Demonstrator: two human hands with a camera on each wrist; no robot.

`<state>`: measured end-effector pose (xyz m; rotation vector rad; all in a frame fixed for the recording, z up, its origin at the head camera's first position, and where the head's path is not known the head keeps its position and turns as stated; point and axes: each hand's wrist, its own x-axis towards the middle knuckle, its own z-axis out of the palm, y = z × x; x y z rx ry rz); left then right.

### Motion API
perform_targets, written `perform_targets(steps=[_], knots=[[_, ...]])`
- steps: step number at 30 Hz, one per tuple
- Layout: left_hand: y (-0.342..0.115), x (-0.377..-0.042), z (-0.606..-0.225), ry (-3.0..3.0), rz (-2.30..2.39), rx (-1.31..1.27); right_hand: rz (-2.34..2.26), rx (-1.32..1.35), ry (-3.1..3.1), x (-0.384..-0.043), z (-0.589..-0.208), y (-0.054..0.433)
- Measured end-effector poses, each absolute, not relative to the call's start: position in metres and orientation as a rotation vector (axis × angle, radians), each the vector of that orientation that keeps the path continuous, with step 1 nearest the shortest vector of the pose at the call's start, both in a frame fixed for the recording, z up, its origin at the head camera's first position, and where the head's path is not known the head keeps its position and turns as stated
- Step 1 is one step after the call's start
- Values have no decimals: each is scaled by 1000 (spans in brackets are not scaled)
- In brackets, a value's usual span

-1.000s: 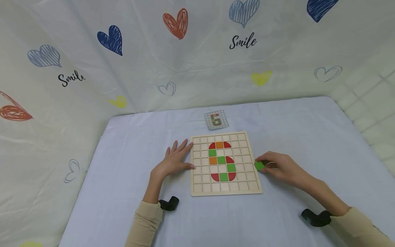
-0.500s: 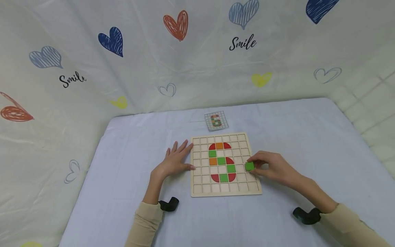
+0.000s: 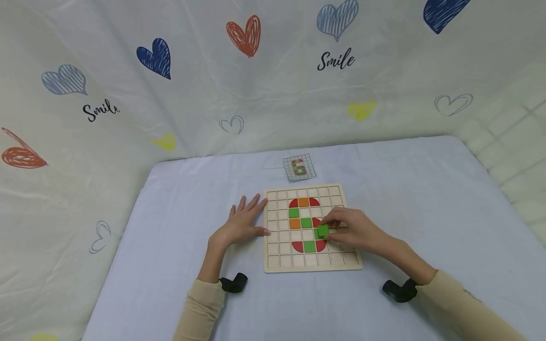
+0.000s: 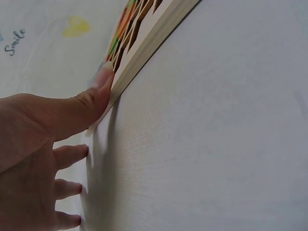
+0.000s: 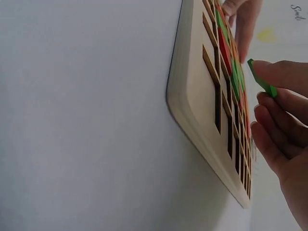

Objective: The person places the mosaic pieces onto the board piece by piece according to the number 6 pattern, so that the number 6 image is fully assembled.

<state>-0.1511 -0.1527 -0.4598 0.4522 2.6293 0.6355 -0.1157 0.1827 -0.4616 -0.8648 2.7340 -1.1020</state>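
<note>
A wooden grid board lies on the white-covered table, with red, orange and green tiles set in some of its squares. The right hand pinches a green square tile between thumb and fingers. In the right wrist view the green tile is held above the board's surface. On the board's left edge rests the left hand, fingers spread and straight, thumb on the frame. From the left wrist view, the thumb touches the board's side. Under the raised tile, a green tile in the board is partly covered.
Behind the board lies a small pattern card showing a gridded shape in red, orange and green. White cloth covers the table. A white curtain with printed hearts hangs behind. Each wrist wears a black camera.
The right hand has moved left with the green tile, from beside the board's right edge to over the coloured tiles. The left hand stays in place.
</note>
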Motion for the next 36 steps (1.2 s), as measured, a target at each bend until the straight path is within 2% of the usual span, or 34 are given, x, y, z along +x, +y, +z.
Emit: perform_targets(steps=[22, 36], knots=[[-148, -153, -459, 2633, 620, 457, -1053, -1046, 2660, -128, -465, 139], [-147, -153, -460, 2630, 616, 461, -998, -1020, 2613, -131, -468, 130]])
